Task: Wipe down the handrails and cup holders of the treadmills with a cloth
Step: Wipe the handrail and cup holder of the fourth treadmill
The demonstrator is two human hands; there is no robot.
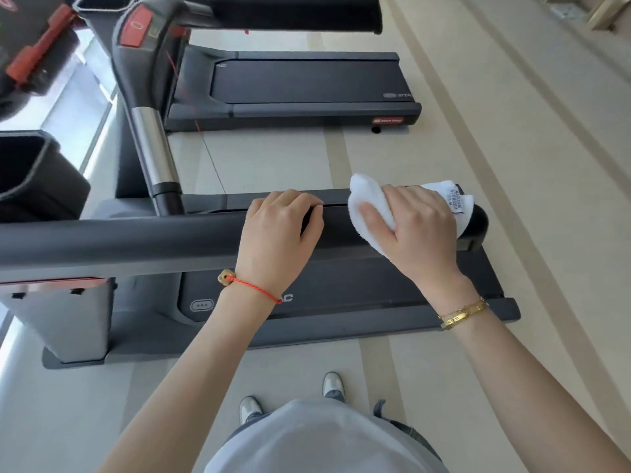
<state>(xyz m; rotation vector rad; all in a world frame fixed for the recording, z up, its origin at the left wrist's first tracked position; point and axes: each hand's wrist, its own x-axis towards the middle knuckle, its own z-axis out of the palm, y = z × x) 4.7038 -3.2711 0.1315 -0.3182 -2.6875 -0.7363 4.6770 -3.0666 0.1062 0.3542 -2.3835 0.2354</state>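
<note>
A long dark grey handrail (136,242) of the near treadmill runs across the middle of the view, ending at the right in a rounded tip. My right hand (418,230) presses a white cloth (370,206) around the rail close to that tip. My left hand (280,230) grips the same rail a little to the left of the cloth, fingers curled over its top. A black cup holder (30,175) sits at the left edge, above the rail.
The near treadmill's belt deck (375,288) lies below the rail. A second treadmill (307,83) stands beyond, with its own black handrail (290,10) at the top. A silver upright post (152,155) rises between them. Beige floor spreads to the right; my shoes (333,385) are on it.
</note>
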